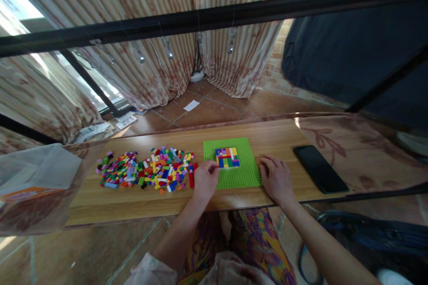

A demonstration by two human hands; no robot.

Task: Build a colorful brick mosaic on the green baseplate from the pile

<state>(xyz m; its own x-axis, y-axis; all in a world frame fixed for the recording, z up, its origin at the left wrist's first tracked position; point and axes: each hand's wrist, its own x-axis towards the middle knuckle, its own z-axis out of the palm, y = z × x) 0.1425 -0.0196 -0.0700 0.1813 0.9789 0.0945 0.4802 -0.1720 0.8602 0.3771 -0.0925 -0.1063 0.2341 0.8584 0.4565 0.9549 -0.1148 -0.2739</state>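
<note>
A green studded baseplate (237, 180) lies on the wooden board in front of me. On it sits a multicoloured patch of toy bricks (228, 157), with a white strip along its near edge. My left hand (205, 180) reaches over the plate's left edge, thumb and finger pinched together at the patch's lower left corner. Whatever is between those fingertips is too small to make out. At the plate's right edge rests my right hand (277, 179), its fingers loosely bent and apart, with no brick visible in it.
Loose bricks (167, 169) are heaped on the left, with red bricks (191, 177) close by my left hand. A translucent bin (40, 167) stands at the far left. A black phone (320, 169) lies on the right. A dark metal bar (214, 18) crosses beyond the board.
</note>
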